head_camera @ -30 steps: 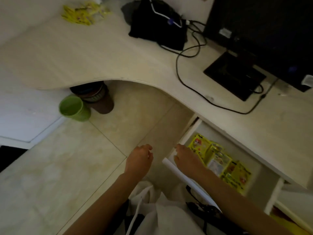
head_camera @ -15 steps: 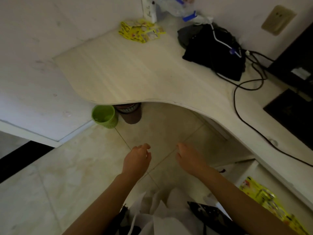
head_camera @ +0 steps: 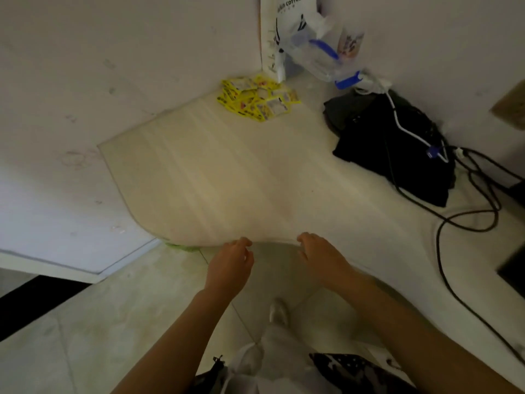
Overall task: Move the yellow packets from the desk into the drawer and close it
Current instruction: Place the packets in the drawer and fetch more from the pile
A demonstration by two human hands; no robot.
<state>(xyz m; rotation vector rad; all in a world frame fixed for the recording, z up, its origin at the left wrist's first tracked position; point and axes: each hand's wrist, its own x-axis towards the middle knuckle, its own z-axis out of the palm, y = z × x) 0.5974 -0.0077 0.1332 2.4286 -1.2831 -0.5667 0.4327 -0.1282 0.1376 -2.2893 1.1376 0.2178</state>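
A pile of yellow packets (head_camera: 257, 98) lies in the far corner of the pale wooden desk (head_camera: 227, 177), against the wall. My left hand (head_camera: 230, 265) and my right hand (head_camera: 321, 260) hover side by side at the desk's curved front edge, both empty with fingers loosely curled and apart. The packets are well beyond both hands. The drawer is out of view.
A black bag (head_camera: 397, 149) with a white cable lies right of the packets, and black cables (head_camera: 466, 220) trail across the desk's right side. A clear plastic bag (head_camera: 318, 49) and a white coffee box (head_camera: 272, 35) stand in the corner. Tiled floor lies below.
The view has swung left and up from the open drawer to the desk corner. Both empty hands have risen from the drawer front to the desk's front edge.
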